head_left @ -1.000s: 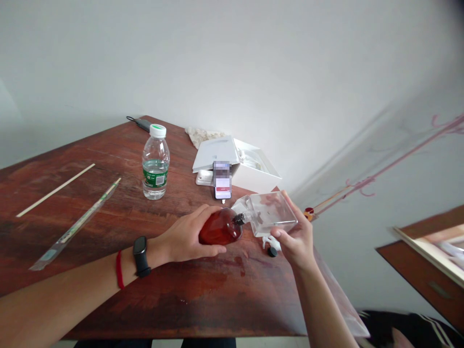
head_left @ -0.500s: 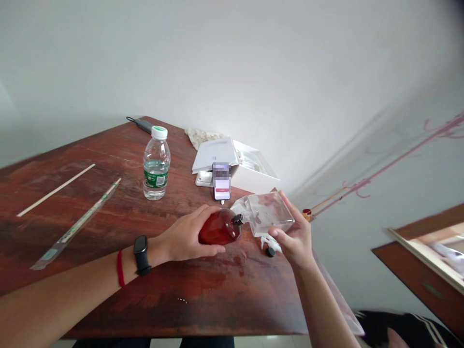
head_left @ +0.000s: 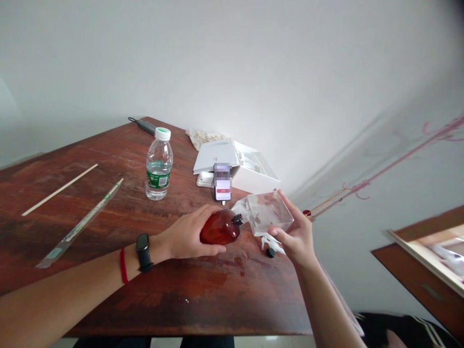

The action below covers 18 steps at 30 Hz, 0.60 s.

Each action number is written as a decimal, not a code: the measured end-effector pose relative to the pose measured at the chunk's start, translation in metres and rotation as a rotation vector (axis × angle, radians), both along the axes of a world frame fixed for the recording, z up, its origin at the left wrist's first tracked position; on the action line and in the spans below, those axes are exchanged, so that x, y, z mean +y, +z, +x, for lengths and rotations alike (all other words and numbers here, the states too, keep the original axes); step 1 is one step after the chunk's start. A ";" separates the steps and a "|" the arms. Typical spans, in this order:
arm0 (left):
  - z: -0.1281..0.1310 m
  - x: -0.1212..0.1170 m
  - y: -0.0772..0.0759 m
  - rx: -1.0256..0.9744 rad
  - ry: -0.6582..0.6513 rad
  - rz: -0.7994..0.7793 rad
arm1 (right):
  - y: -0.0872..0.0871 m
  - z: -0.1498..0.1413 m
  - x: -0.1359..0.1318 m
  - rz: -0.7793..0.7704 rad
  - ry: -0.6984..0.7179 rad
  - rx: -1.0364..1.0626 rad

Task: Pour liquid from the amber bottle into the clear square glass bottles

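Amber bottle point(head_left: 220, 228) fills my left hand point(head_left: 186, 238), its neck touching the clear pouch point(head_left: 270, 212). My right hand point(head_left: 295, 238) grips that pouch over the counter point(head_left: 108, 290).

**Clutter on a worn red-brown wooden table point(head_left: 68, 174)**

Toward the far corner, an upright capped water bottle point(head_left: 159, 169) with a green label. Left of it, a bare wooden chopstick point(head_left: 60, 182) and a plastic-sleeved chopstick point(head_left: 80, 226), lying apart. Farther right, an open white box point(head_left: 254, 169) behind an upright phone point(head_left: 222, 182), its screen blurred. On the right wall, a pink cord point(head_left: 398, 164).
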<state>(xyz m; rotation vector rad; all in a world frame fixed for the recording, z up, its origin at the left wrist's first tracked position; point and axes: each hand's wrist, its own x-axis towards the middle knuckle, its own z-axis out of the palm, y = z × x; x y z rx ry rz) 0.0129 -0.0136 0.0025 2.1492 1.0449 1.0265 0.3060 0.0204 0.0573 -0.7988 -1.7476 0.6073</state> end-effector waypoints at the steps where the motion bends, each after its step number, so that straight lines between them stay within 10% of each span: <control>1: 0.000 0.000 0.000 0.002 0.002 0.001 | 0.001 0.000 0.000 0.003 0.002 -0.002; 18: -0.002 0.000 0.002 -0.006 0.005 0.006 | 0.007 -0.004 0.000 0.012 0.005 -0.057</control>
